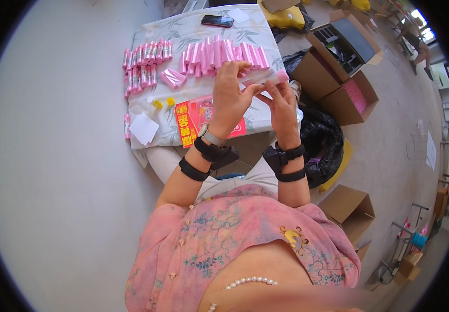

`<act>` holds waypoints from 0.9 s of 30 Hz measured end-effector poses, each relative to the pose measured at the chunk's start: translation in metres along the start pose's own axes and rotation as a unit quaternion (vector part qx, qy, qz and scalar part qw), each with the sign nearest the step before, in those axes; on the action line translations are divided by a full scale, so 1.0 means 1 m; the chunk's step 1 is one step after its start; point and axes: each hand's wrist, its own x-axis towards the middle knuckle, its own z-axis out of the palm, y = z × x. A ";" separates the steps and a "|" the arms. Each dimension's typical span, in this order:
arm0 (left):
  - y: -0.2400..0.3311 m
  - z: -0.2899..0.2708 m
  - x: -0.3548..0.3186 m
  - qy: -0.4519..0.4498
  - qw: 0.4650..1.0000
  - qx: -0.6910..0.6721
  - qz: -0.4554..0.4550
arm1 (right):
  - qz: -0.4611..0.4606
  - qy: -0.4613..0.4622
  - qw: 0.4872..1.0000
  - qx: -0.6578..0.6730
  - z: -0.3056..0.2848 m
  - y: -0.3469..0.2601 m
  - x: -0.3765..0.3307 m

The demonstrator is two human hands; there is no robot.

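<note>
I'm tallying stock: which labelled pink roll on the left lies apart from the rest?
The lone roll left of the white papers; the other labelled rolls are bunched together farther up.

Both hands stretched out in front, working close together
The left forearm (180,183) slants up and inward to the left hand (228,99), its back turned up, fingers bent forward and thumb pointing across to the right; the right forearm (293,193) rises more upright, the right hand (284,104) leaning inward with thumb and fingers pinched near the tips, just beside the left thumb, while the left knuckles reach slightly farther out
</note>
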 end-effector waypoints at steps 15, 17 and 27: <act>0.003 -0.006 -0.016 -0.031 0.997 -0.002 0.077 | -0.008 -0.058 0.993 0.098 -0.002 -0.002 -0.008; -0.002 -0.006 -0.020 -0.031 0.995 0.008 0.096 | -0.009 -0.061 0.993 0.105 0.001 -0.003 -0.010; 0.001 -0.012 -0.020 -0.038 0.952 0.135 0.270 | 0.009 -0.047 0.988 0.150 0.009 -0.007 -0.018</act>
